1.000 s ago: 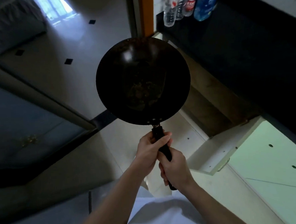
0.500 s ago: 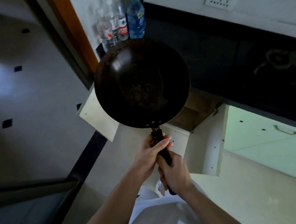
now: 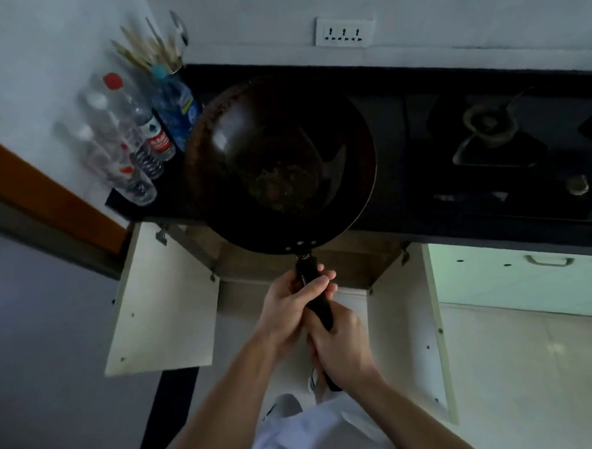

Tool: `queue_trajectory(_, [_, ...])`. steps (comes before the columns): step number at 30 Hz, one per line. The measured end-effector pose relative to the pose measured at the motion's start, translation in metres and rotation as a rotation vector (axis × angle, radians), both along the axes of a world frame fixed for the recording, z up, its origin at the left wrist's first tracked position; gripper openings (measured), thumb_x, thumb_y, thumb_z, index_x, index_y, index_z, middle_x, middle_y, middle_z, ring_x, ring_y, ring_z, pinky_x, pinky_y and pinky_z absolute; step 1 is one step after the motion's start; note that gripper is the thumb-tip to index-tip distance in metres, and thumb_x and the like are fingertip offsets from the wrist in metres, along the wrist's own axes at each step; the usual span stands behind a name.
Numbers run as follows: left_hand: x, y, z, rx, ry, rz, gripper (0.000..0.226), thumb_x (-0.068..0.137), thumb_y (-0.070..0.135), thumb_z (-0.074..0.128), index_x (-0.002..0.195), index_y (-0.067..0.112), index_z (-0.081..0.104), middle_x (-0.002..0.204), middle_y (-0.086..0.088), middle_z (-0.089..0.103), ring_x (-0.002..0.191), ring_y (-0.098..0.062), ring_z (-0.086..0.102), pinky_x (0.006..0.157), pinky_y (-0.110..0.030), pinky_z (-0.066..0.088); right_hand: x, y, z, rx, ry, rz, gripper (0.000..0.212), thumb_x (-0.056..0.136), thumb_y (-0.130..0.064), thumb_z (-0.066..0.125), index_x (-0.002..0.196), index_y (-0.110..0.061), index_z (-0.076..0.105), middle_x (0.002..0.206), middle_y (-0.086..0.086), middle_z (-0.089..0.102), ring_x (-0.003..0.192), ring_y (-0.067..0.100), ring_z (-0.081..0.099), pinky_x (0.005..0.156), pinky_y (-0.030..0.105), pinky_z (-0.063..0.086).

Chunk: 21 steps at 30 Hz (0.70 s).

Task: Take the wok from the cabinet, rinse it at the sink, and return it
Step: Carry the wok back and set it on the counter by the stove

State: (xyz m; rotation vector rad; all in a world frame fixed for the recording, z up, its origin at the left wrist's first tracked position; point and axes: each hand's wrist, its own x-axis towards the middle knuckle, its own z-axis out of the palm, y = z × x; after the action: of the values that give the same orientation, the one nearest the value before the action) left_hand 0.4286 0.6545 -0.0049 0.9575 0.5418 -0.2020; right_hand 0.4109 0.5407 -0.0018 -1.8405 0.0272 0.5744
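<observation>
I hold a dark round wok (image 3: 279,163) out in front of me, bowl up, over the front edge of the black counter (image 3: 406,198). Brownish residue sits in its bottom. Both hands grip its black handle (image 3: 317,302): my left hand (image 3: 288,308) higher up near the bowl, my right hand (image 3: 344,349) lower down at the handle's end. Below the wok the cabinet (image 3: 290,269) stands with both doors swung out, the left door (image 3: 165,300) and the right door (image 3: 406,328). The sink is out of view.
Several plastic bottles (image 3: 135,136) and a holder of chopsticks (image 3: 148,50) stand at the counter's left end. A gas hob burner (image 3: 488,125) lies to the right. A wall socket (image 3: 343,32) is above. An orange door frame (image 3: 42,189) is at left.
My view has swung right from the floor and doorway to face the counter. The wok stays in both hands and now hangs above the open cabinet.
</observation>
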Motion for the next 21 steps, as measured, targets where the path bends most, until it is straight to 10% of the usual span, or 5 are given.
queue_trajectory(21, [0.184, 0.055, -0.017, 0.001, 0.138, -0.287, 0.030, 0.089, 0.000, 0.065, 0.118, -0.006, 0.060, 0.100, -0.011, 0.075, 0.085, -0.017, 0.073, 0.079, -0.029, 0.056, 0.154, 0.070, -0.017, 0.069, 0.177, -0.324, 0.027, 0.098, -0.023, 0.056, 0.078, -0.004, 0.060, 0.051, 0.002, 0.057, 0.041, 0.019, 0.052, 0.043, 0.034, 0.043])
